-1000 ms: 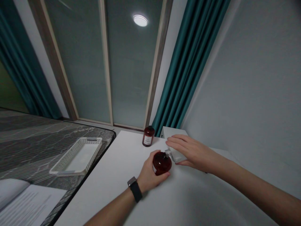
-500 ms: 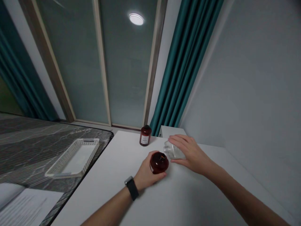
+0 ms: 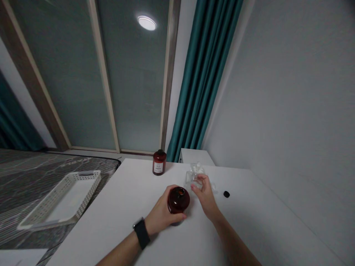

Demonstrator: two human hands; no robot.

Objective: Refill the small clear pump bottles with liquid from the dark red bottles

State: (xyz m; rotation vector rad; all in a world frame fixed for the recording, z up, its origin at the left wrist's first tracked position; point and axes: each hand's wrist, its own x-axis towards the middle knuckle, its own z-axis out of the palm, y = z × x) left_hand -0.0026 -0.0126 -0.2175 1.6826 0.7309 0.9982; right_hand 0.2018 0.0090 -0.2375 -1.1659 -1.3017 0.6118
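Note:
My left hand (image 3: 163, 210) is wrapped round a dark red-brown bottle (image 3: 179, 199) with its mouth uncovered, low over the white table. Just to its right, the bent thumb and fingers of my right hand (image 3: 205, 195) close about a clear bottle (image 3: 191, 179); its outline is partly hidden by the fingers and hard to make out. More clear, glassy pieces (image 3: 197, 168) show behind and beside the fingers. A small black cap (image 3: 226, 194) lies on the table to the right of my right hand.
A second red-brown bottle (image 3: 159, 163), labelled and with a black cap, stands near the far edge of the white table (image 3: 116, 210). At the left, a white perforated basket (image 3: 59, 199) rests on a grey patterned surface. A wall borders the table at the right.
The view has shifted to the right. My right hand has gone from a wide grasp of the tilted clear bottle to a narrower one. The black cap has come into sight.

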